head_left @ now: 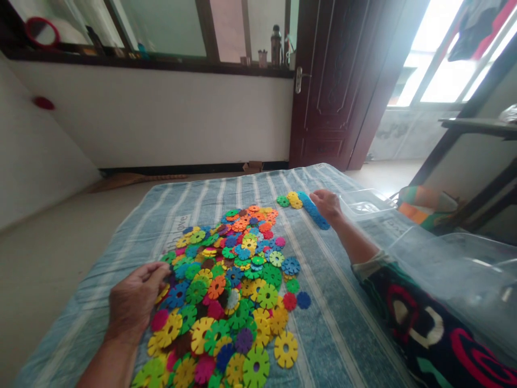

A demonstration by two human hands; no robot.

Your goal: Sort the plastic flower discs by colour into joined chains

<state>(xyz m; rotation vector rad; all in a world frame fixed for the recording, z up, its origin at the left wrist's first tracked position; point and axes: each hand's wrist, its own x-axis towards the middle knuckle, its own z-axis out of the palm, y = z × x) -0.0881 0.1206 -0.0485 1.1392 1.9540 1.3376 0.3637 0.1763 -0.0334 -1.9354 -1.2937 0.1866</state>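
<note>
A large pile of notched plastic discs (238,285) in many colours lies on the striped cloth (331,302). My left hand (139,293) is at the pile's left edge, fingers closed together by a few discs; what it grips, if anything, is hidden. Beyond the pile to the right, my right hand (326,205) has its fingers closed beside a row of blue discs (317,215); whether it holds one cannot be made out. Yellow discs (294,199) and a green disc (283,201) lie at the left end of that row.
A clear plastic container (369,205) stands beyond my right wrist, and larger clear containers (456,269) are at the right beside my sleeve. Behind the cloth are a white wall (194,118) and a dark red door (331,97). A shelf (480,127) stands at the right.
</note>
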